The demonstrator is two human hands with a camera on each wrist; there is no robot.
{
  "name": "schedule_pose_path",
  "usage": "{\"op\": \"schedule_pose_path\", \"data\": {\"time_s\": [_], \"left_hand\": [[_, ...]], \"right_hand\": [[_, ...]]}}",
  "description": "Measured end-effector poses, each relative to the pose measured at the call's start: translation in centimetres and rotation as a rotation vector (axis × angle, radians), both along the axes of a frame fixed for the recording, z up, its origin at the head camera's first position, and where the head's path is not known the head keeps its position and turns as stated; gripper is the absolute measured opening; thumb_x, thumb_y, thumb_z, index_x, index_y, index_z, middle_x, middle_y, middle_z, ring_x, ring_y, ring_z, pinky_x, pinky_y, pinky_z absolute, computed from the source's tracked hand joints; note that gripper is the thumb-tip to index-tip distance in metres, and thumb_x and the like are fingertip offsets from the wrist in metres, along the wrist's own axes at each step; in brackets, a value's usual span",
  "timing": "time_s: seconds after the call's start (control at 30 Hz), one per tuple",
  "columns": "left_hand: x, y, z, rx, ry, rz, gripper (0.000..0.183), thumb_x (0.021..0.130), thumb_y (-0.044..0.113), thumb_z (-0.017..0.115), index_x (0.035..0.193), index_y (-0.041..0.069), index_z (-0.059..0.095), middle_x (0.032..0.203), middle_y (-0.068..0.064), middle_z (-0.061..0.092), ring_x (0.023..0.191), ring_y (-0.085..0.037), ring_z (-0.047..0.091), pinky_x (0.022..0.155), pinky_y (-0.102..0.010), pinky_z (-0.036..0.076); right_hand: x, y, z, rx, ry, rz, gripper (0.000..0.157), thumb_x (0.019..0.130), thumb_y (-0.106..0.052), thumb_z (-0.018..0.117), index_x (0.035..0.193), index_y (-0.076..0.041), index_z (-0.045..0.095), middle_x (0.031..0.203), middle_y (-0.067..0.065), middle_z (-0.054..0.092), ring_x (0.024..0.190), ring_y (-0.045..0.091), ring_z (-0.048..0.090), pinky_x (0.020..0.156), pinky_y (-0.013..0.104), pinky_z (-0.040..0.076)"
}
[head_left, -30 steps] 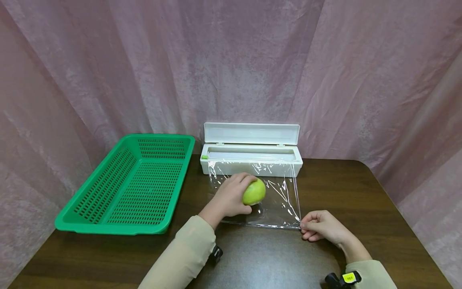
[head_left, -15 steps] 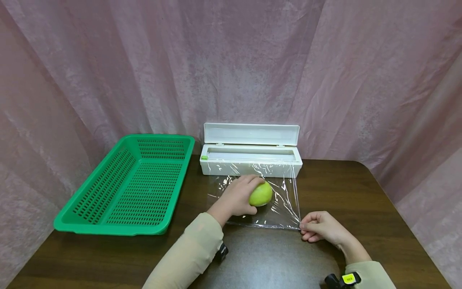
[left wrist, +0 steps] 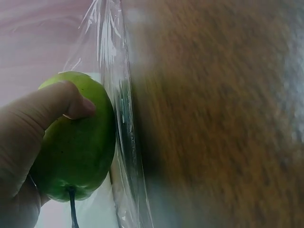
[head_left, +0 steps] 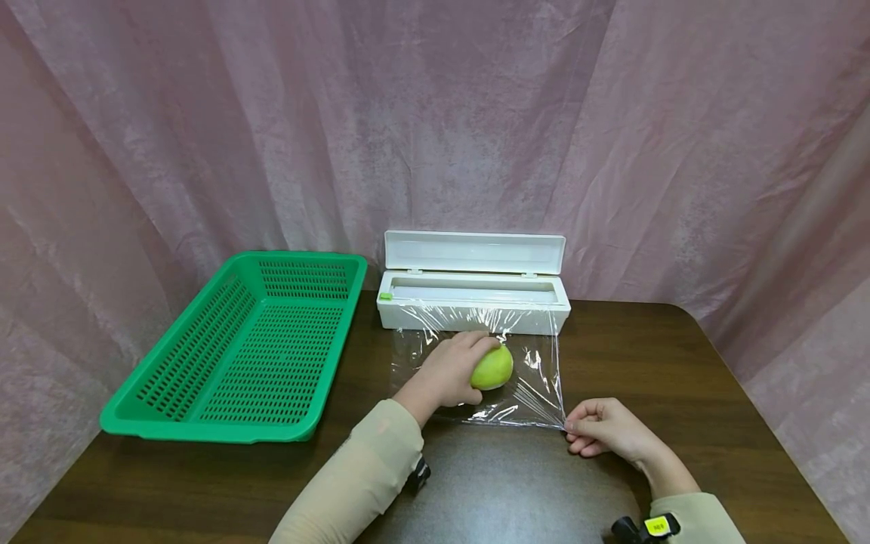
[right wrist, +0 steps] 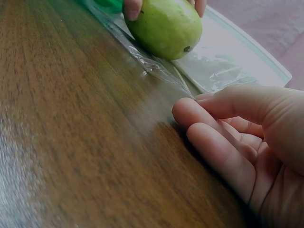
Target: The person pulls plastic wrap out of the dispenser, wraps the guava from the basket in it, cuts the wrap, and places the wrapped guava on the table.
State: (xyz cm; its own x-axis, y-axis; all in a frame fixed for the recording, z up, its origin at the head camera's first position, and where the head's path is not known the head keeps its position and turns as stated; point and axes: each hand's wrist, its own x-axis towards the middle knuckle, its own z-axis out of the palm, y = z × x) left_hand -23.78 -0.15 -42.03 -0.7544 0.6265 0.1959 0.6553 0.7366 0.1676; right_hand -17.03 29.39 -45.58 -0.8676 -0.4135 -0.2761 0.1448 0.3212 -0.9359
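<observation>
A yellow-green pear (head_left: 493, 368) with a dark stem (left wrist: 72, 206) is on or just over a sheet of clear plastic wrap (head_left: 537, 393). My left hand (head_left: 451, 372) grips it from the left, and the thumb lies across its side in the left wrist view. The wrap stretches forward from a white wrap dispenser (head_left: 469, 319) whose lid (head_left: 474, 253) stands raised. At the sheet's near right corner, my right hand (head_left: 605, 429) pinches the film between thumb and forefinger. The pear's underside is hidden in the head view.
A green plastic basket (head_left: 204, 431) with slotted walls stands on the left of the brown wooden table (head_left: 652, 355). Behind the table hangs a pink curtain (head_left: 476, 113).
My left hand has shifted the pear a little to the right over the wrap. The right hand stays at the corner, and the creases in the film have changed.
</observation>
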Motion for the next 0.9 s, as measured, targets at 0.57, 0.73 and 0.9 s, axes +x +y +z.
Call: {"op": "schedule_pose_path", "data": {"time_s": [0.57,0.73,0.9], "left_hand": [[0.2,-0.8,-0.6,0.033,-0.070,0.035,0.093,0.064,0.029,0.081,0.144,0.028,0.033,0.150,-0.007,0.034,0.135,-0.025,0.038,0.104,-0.044,0.038],[0.5,-1.3,-0.6,0.060,-0.065,0.048,0.094,0.064,0.032,0.081,0.145,0.029,0.032,0.150,-0.006,0.035,0.134,-0.026,0.040,0.103,-0.046,0.039],[0.8,-1.9,-0.4,0.081,-0.107,0.066,0.097,0.065,0.033,0.082,0.146,0.030,0.030,0.149,-0.005,0.036,0.133,-0.026,0.040,0.102,-0.047,0.040]], "right_hand": [[0.1,0.0,0.2,0.000,-0.001,-0.003,0.024,0.090,-0.014,0.062,0.095,0.010,0.059,0.076,0.002,0.067,0.068,0.010,0.069,0.060,0.025,0.056],[0.1,0.0,0.1,-0.001,-0.005,-0.003,0.025,0.090,-0.014,0.062,0.096,0.010,0.059,0.076,0.002,0.067,0.068,0.010,0.069,0.060,0.025,0.056],[0.1,0.0,0.2,0.001,-0.005,-0.002,0.027,0.091,-0.014,0.062,0.096,0.012,0.058,0.076,0.002,0.067,0.068,0.010,0.068,0.061,0.025,0.056]]}}
